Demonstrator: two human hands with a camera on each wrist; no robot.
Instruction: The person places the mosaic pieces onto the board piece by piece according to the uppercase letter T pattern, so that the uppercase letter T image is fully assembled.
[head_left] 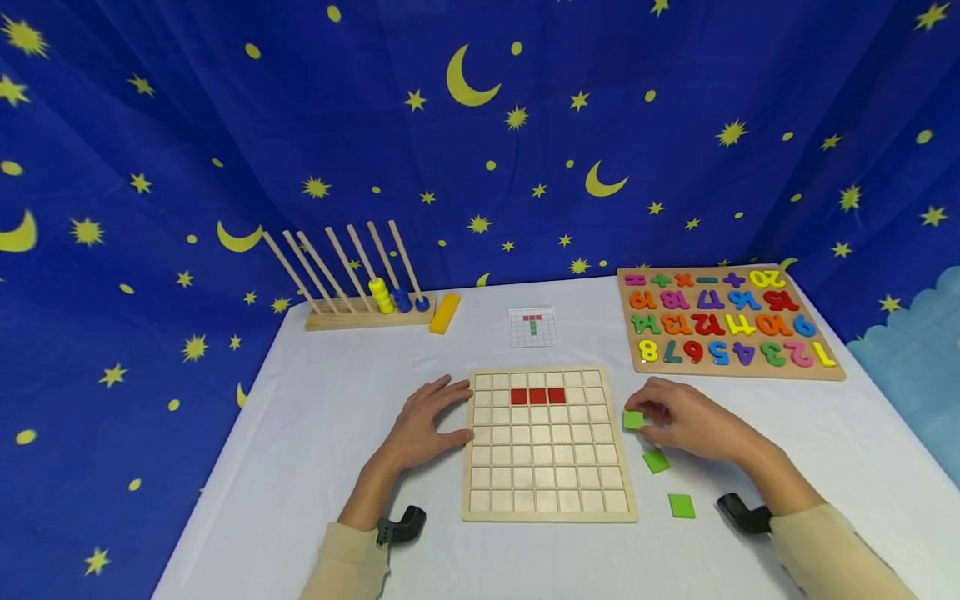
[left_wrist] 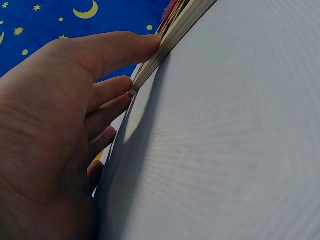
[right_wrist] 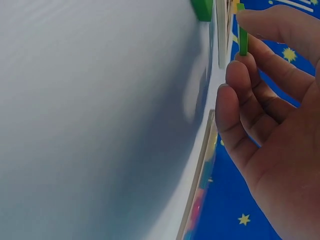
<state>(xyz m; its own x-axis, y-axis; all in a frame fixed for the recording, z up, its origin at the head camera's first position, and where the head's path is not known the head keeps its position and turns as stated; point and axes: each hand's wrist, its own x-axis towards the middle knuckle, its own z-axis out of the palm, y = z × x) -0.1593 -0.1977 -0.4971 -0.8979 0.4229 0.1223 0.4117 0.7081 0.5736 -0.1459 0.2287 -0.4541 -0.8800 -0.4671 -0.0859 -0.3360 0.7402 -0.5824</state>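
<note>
A wooden grid board (head_left: 551, 515) lies on the table with three red square tiles (head_left: 537, 396) in a row in its second row from the top. My left hand (head_left: 427, 425) touches the board's left edge, fingers spread; the left wrist view shows the thumb (left_wrist: 145, 47) against the rim. Just off the board's right side, my right hand (head_left: 686, 417) pinches a green square tile (head_left: 633, 420) between thumb and fingers. In the right wrist view that green tile (right_wrist: 243, 32) appears edge-on, raised off the table. Two other green tiles (head_left: 656, 461) (head_left: 682, 506) lie below this hand.
Behind the board lies a pattern card (head_left: 533, 327) showing a red and green T. A number puzzle board (head_left: 735, 372) sits at the back right. At the back left are a peg stand with beads (head_left: 367, 317) and a yellow-orange block (head_left: 445, 313).
</note>
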